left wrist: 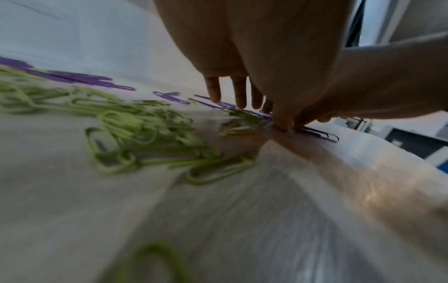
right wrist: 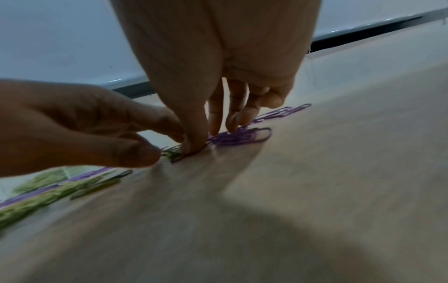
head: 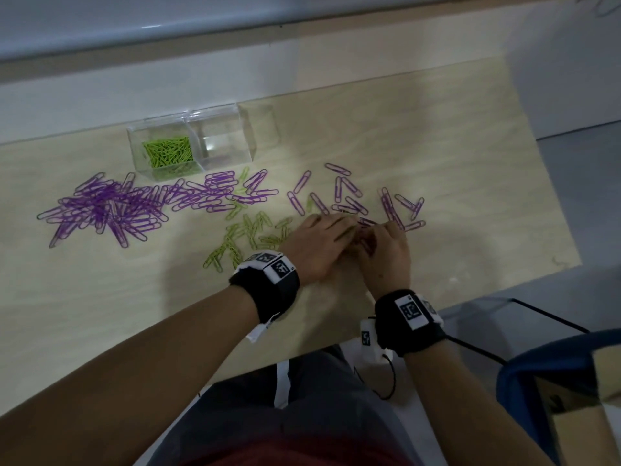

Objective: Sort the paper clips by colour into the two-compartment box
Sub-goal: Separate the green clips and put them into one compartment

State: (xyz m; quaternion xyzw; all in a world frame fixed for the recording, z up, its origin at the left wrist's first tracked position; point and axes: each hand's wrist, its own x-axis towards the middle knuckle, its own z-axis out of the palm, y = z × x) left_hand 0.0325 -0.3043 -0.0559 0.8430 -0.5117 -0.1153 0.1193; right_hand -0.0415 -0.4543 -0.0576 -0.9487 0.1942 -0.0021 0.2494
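A clear two-compartment box (head: pixel 247 129) stands at the back of the table. Its left compartment holds green paper clips (head: pixel 168 153); the right one (head: pixel 221 142) shows none. A big heap of purple clips (head: pixel 107 210) lies at the left, loose green clips (head: pixel 235 240) in the middle, and scattered purple clips (head: pixel 349 196) at the right. Both hands meet over a mixed clump. My left hand (left wrist: pixel 254 116) pinches a few green clips (left wrist: pixel 240 114) between curled fingers and thumb. My right hand (right wrist: pixel 211 137) presses its thumb and straight fingers on purple clips (right wrist: pixel 242 137).
The table's right edge (head: pixel 551 183) and near edge lie close to the hands. A white wall and ledge run behind the box. A blue bin with cardboard (head: pixel 554 381) and a dark cable (head: pixel 544 314) sit beyond the table at the lower right.
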